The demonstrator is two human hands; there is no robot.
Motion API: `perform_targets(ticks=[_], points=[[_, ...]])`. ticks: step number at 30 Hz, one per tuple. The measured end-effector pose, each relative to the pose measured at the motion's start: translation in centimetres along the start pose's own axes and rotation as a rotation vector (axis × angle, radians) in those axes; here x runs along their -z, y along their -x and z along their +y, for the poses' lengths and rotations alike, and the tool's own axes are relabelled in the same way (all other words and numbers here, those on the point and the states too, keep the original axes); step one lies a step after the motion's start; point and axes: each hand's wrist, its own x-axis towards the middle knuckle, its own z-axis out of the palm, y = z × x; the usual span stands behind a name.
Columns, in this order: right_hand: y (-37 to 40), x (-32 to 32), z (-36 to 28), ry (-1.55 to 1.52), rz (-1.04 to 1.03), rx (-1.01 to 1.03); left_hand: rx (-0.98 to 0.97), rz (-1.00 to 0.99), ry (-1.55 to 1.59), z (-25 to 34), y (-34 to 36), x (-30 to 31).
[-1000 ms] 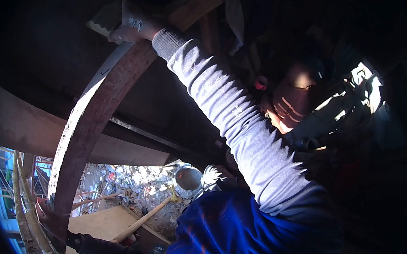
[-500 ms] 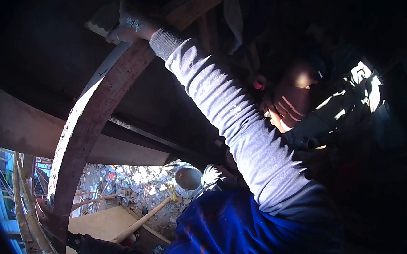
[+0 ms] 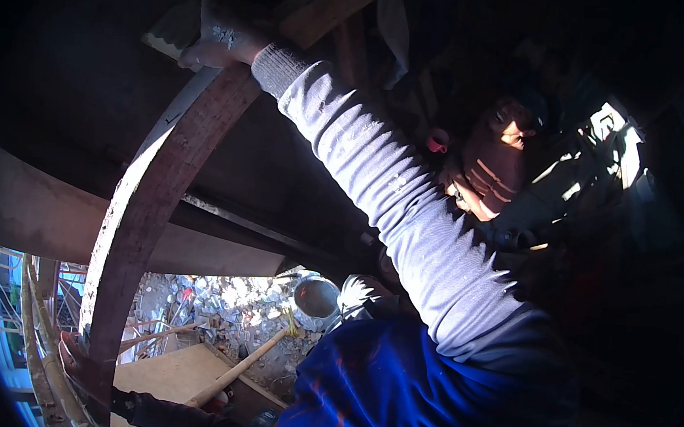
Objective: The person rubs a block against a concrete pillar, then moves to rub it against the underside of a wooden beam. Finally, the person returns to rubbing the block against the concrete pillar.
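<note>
A long wooden plank [image 3: 176,150], bowed in the wide view, runs from the upper middle down to the lower left. My right hand [image 3: 223,42], with pale dried stuff on its back, is closed over the plank's upper part; shade hides some of its fingers. Lower down, my left hand [image 3: 82,362] grips the plank's edge, its fingers round the left side. A short pale piece of wood [image 3: 172,33] lies just beyond my right hand. Another wooden beam [image 3: 324,10] is close to my right wrist.
A person [image 3: 492,160] is low down at the right, beside a pink mug [image 3: 437,140]. Below are a bucket [image 3: 316,297], rubble [image 3: 248,306], a pole [image 3: 240,369] and a flat board [image 3: 164,372]. Bamboo poles [image 3: 37,327] stand at far left.
The other person's head and upper body have shifted slightly in the light. My hands and the plank have stayed practically still.
</note>
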Motion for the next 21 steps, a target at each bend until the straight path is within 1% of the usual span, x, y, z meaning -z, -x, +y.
perform_targets(ticks=[4, 6, 9, 12, 15, 18, 21], points=[[0.1, -0.4, 0.0, -0.003, 0.057, 0.021, 0.027, -0.006, 0.021, 0.1, -0.1, 0.0], [0.1, -0.6, -0.1, 0.005, 0.093, 0.025, 0.054, 0.008, 0.028, 1.3, 0.3, 0.0], [0.1, -0.8, 0.0, 0.045, 0.135, 0.016, 0.044, 0.029, 0.053, 0.5, 0.1, -0.2], [-0.1, -0.8, 0.1, 0.062, 0.122, 0.002, 0.053, 0.02, 0.021, 0.2, 0.0, -0.1], [-0.1, -0.8, 0.1, 0.058, 0.142, 0.027, 0.054, 0.02, 0.066, 0.2, -0.1, -0.1], [0.0, -0.7, -0.1, 0.052, 0.129, 0.0, -0.031, 0.004, 0.019, -1.1, -0.4, -0.1], [-0.3, -0.5, -0.1, -0.049, 0.007, -0.018, 0.054, 0.015, 0.11, -1.8, -0.9, -0.4]])
